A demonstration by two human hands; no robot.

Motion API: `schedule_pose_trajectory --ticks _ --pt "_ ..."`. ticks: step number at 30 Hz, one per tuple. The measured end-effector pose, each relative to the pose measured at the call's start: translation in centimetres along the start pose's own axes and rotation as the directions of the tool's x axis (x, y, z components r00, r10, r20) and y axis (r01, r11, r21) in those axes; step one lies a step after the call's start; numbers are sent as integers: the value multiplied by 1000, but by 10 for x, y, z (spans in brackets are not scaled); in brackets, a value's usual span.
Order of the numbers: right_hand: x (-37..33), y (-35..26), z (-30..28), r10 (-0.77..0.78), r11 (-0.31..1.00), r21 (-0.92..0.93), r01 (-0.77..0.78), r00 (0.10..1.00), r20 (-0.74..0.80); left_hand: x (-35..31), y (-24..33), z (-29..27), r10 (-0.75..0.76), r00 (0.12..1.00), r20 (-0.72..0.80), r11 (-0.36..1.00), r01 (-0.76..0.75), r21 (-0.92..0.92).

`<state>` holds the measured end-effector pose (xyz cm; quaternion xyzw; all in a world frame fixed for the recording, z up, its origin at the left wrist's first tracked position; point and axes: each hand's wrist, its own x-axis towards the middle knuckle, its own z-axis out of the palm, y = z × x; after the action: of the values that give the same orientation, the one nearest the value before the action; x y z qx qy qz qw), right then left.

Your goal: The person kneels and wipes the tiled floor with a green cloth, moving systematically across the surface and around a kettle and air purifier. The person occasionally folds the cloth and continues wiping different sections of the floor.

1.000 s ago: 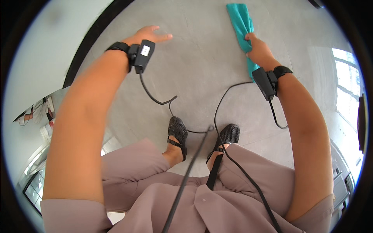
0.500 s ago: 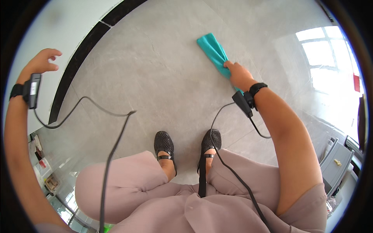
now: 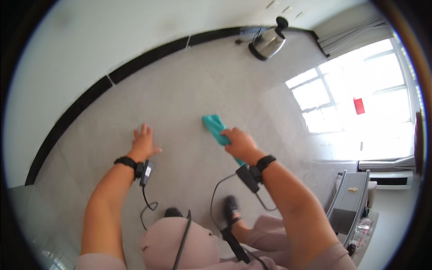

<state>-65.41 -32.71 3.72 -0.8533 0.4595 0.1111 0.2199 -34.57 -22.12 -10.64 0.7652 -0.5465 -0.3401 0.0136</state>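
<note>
A folded teal cloth (image 3: pixel 215 128) is gripped in my right hand (image 3: pixel 241 146), above the grey tiled floor. One end of it sticks out past my fingers to the upper left, and another strip hangs beneath the palm. To the left, my left hand (image 3: pixel 144 143) hovers over the floor with its fingers spread and holds nothing. Each wrist wears a black strap with a small black device, and a cable runs from each.
A steel electric kettle (image 3: pixel 270 41) stands on the floor by the far wall. Black skirting (image 3: pixel 148 58) edges the white wall at left. On the right is a grey cabinet (image 3: pixel 348 198) with bottles beside it. Bright window light reflects off the floor.
The view has turned toward the right, bringing the kettle into sight. My left hand has come away from the wall to over the floor. My right hand still grips the cloth.
</note>
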Motion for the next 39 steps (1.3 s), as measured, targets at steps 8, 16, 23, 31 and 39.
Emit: schedule_pose_trajectory --ticks 8,16,23,31,39 --pt "39 -61 19 -153 978 119 173 976 -158 -2 -51 -9 220 970 -107 965 -233 -122" --pt "76 -44 55 -282 957 0 289 934 218 15 -10 -6 58 995 -78 998 -59 -3" --pt "98 182 67 107 993 62 -97 973 -204 53 90 -4 241 966 -95 964 -226 142" --pt "22 512 51 770 574 545 -611 630 -105 86 186 13 -161 986 -40 965 166 202" --pt "197 267 -17 106 942 304 141 734 -671 94 194 14 -256 967 1 941 250 227"
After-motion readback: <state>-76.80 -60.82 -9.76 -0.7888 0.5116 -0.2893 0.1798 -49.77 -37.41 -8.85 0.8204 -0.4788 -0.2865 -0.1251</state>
